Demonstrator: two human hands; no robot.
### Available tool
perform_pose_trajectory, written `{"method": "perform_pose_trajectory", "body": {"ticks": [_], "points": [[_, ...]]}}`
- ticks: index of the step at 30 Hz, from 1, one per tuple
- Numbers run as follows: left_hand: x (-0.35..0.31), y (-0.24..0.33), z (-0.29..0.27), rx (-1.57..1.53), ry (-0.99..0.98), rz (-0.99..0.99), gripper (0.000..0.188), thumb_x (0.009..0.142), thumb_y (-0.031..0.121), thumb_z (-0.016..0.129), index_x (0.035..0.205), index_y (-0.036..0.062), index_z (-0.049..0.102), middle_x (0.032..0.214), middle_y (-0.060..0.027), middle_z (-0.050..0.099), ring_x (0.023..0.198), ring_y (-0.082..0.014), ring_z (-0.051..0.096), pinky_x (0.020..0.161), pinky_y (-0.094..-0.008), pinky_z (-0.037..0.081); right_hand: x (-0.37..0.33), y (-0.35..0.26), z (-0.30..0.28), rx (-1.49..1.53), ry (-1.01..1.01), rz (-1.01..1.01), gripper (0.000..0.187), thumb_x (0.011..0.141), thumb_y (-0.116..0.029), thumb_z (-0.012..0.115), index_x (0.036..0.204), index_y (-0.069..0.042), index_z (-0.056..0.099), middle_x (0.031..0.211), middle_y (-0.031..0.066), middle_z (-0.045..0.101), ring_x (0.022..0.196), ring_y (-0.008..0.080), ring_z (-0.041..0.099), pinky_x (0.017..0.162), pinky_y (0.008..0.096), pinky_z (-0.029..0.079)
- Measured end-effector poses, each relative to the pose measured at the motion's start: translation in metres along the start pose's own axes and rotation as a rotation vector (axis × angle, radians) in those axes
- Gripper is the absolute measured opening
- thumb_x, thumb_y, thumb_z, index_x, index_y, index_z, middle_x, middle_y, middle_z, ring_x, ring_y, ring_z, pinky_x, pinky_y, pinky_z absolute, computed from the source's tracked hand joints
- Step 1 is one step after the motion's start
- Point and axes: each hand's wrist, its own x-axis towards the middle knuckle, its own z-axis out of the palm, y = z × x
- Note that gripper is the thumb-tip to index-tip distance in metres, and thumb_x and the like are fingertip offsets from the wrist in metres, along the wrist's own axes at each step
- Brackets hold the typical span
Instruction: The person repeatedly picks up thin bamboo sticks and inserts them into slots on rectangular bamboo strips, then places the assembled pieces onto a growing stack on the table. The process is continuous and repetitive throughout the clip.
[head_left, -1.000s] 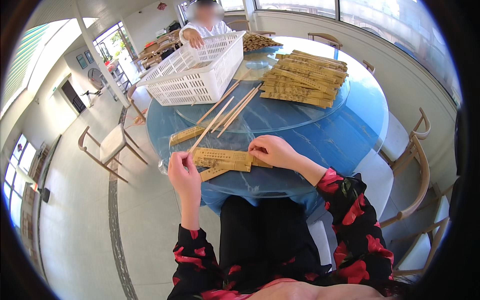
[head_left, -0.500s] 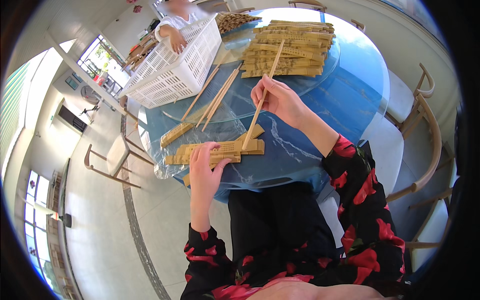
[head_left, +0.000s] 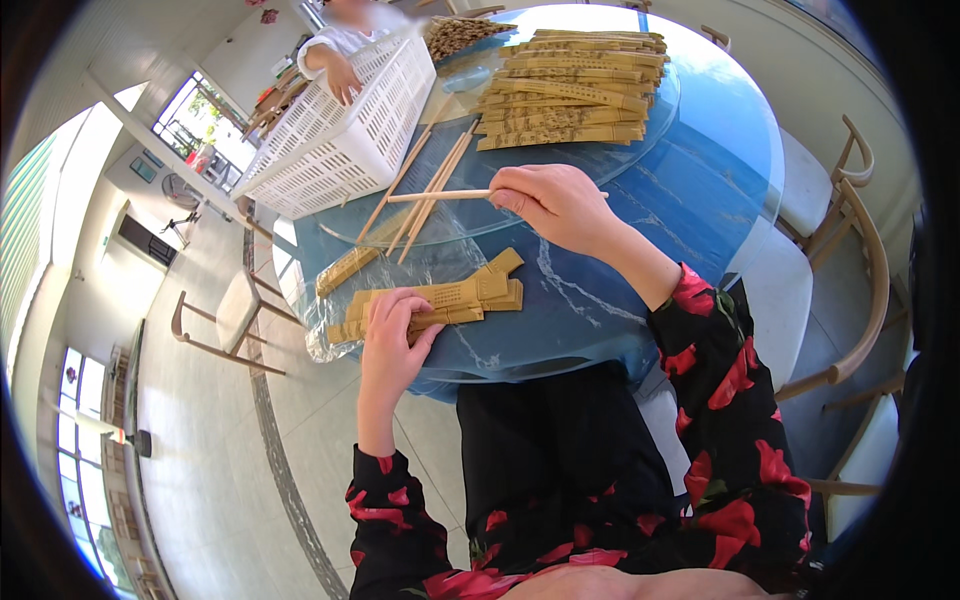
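My right hand (head_left: 552, 203) pinches a pair of pale wooden chopsticks (head_left: 440, 196), held level above the round blue table (head_left: 690, 200) and pointing left. My left hand (head_left: 390, 335) rests on a small stack of tan paper chopstick sleeves (head_left: 450, 298) at the table's near edge, fingers spread over its left end. Several loose chopsticks (head_left: 425, 190) lie on the glass turntable (head_left: 660, 110) just beyond. A large pile of filled tan sleeves (head_left: 570, 90) sits further back on the turntable.
A white slatted plastic basket (head_left: 340, 130) stands tilted at the table's far left, with another person's hand (head_left: 345, 78) on its rim. Wooden chairs stand to the right (head_left: 850, 250) and left (head_left: 225, 320). Clear plastic film (head_left: 330, 335) hangs over the table's near-left edge.
My right hand swung the chopsticks from upright down to level, pointing left. My left hand settled onto the sleeve stack.
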Motion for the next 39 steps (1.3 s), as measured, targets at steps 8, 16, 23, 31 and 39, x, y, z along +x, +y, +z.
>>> {"method": "perform_pose_trajectory", "body": {"ticks": [8,16,23,31,39], "points": [[0.011,-0.002,0.007,0.099,0.118,0.094,0.034,0.081,0.006,0.08,0.114,0.0061,0.069,0.106,-0.0092,0.069,0.104,-0.0314,0.064,0.092,-0.0409,0.051,-0.007,0.004,0.01,-0.088,-0.093,-0.06,0.016,0.101,-0.024,0.063,0.105,-0.014,0.074,0.086,0.0053,0.07,0.088,0.031,0.067,0.076,0.0442,0.052],[0.032,-0.01,0.023,0.143,0.312,0.083,0.035,0.083,0.006,0.078,0.118,0.0081,0.071,0.105,-0.007,0.07,0.102,-0.0292,0.064,0.09,-0.0405,0.051,-0.003,0.006,-0.01,-0.247,-0.003,-0.066,0.016,0.095,-0.017,0.068,0.102,-0.022,0.081,0.084,-0.0005,0.066,0.09,0.0232,0.063,0.085,0.039,0.046],[0.028,-0.007,0.023,0.128,0.37,0.049,0.035,0.083,0.005,0.078,0.117,0.0086,0.071,0.105,-0.0063,0.07,0.101,-0.0286,0.065,0.09,-0.0399,0.051,-0.007,0.008,-0.016,-0.368,-0.002,-0.058,0.015,0.095,-0.02,0.069,0.099,-0.025,0.082,0.082,-0.0023,0.064,0.093,0.021,0.061,0.09,0.04,0.043],[0.027,-0.008,0.02,0.144,0.375,0.074,0.035,0.083,0.006,0.079,0.117,0.0085,0.071,0.105,-0.0064,0.069,0.099,-0.0285,0.065,0.088,-0.0397,0.052,-0.006,0.009,-0.012,-0.458,-0.008,-0.057,0.015,0.092,-0.015,0.072,0.098,-0.024,0.082,0.084,-0.0013,0.061,0.093,0.0209,0.06,0.091,0.039,0.043],[0.03,-0.004,0.022,0.123,0.279,0.095,0.033,0.084,0.007,0.079,0.116,0.0089,0.071,0.105,-0.0066,0.07,0.1,-0.0291,0.066,0.088,-0.0403,0.053,-0.009,0.002,-0.006,-0.497,-0.087,-0.125,0.011,0.094,-0.021,0.07,0.099,-0.021,0.08,0.085,-0.0013,0.06,0.094,0.0209,0.06,0.091,0.0392,0.045]]}}
